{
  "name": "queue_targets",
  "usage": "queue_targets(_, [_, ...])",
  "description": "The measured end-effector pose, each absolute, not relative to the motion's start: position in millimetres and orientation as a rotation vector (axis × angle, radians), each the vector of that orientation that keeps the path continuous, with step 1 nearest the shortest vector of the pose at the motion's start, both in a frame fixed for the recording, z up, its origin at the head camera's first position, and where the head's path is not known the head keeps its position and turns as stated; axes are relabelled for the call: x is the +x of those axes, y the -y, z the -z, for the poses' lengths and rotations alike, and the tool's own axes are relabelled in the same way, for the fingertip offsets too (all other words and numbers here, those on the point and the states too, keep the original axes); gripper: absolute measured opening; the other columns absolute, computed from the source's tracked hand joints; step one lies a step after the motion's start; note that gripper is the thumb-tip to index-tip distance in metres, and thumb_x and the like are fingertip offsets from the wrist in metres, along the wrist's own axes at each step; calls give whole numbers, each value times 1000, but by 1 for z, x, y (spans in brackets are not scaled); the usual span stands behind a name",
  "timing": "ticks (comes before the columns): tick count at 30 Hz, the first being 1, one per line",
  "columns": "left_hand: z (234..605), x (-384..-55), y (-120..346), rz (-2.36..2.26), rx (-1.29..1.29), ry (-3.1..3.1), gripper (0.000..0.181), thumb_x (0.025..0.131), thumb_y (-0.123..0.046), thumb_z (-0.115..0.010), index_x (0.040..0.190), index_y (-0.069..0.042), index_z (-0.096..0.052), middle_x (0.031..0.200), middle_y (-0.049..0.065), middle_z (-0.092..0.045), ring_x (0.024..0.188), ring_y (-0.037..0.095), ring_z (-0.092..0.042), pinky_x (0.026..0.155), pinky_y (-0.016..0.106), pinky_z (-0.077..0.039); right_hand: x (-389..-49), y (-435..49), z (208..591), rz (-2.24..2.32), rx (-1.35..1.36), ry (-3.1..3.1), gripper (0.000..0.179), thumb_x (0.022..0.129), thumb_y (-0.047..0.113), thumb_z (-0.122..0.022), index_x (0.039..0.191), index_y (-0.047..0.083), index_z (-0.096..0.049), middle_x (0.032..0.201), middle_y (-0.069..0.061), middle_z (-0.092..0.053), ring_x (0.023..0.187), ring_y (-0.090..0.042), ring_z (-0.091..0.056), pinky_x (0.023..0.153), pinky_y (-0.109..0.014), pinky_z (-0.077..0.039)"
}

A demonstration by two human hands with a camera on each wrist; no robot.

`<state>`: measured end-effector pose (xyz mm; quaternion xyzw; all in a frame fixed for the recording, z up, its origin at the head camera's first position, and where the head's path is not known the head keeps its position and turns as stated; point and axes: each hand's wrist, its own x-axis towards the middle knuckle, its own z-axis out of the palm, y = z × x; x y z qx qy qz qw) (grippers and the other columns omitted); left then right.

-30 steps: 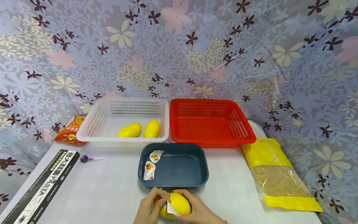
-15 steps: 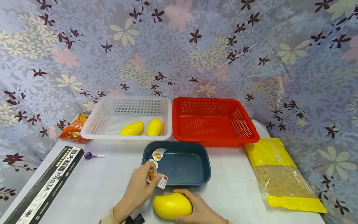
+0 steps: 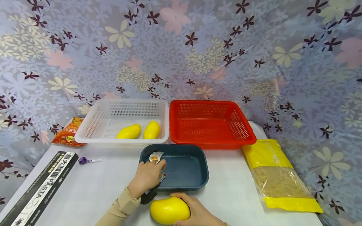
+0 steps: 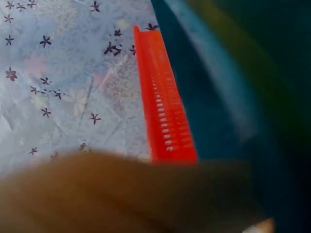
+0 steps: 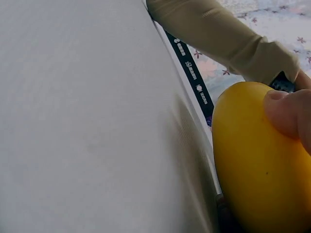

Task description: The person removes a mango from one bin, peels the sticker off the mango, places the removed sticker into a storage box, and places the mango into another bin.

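Observation:
At the near edge of the table my right hand grips a smooth yellow mango from its right side. The thumb lies across the mango in the right wrist view. My left hand reaches over the left end of the dark blue tray, fingers down inside it. A white sticker with a red mark shows beside and partly under that hand. Another sticker with a food picture lies farther back in the tray. The left fingertips are hidden, so I cannot tell whether they still pinch the sticker.
Behind the tray stand a white basket with two mangoes and a red basket. Left are a black pasta box, a purple lollipop and an orange snack bag. A yellow bag lies right.
My left hand peels a sticker off the mango, carries it forward and brings it down into the tray's left end. The right hand keeps its grip on the mango.

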<state>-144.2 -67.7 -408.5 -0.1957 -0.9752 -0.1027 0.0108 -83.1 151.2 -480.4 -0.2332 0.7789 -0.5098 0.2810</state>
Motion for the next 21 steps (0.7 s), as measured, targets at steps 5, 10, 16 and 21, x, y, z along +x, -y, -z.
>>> queue_targets(5, [411, -147, 69, 272, -600, 3133, 6, 86, -13, -67, 83, -18, -66, 82, 7, -63, 68, 25, -57, 60, 36, -39, -82, -149, 479, 1366, -581, -2057, 70, 81, 41, -75, 141, 26, -42, 132, 2, -55, 103, -5, -53, 90, -24, -44])
queue_targets(10, [412, -150, 64, 209, -609, 3189, 10, 82, -12, -66, 83, -17, -75, 93, 8, -62, 78, 26, -56, 69, 43, -45, -82, -149, 480, 1352, -589, -2078, 70, 81, 41, -75, 141, 27, -42, 134, 2, -54, 105, -5, -52, 91, -25, -44])
queue_targets(16, [414, -150, 59, 175, -626, 3174, 11, 79, -11, -69, 70, -16, -72, 93, 7, -59, 89, 28, -56, 71, 44, -47, -82, -148, 482, 1324, -550, -2071, 71, 80, 49, -74, 140, 30, -42, 131, 5, -55, 104, -6, -52, 89, -26, -45])
queue_targets(21, [414, -151, 57, 147, -633, 3121, 13, 79, -11, -69, 66, -13, -71, 91, 6, -57, 97, 28, -53, 69, 42, -47, -83, -148, 480, 1317, -557, -2077, 72, 80, 50, -74, 141, 30, -42, 131, 6, -55, 103, -5, -53, 90, -25, -45])
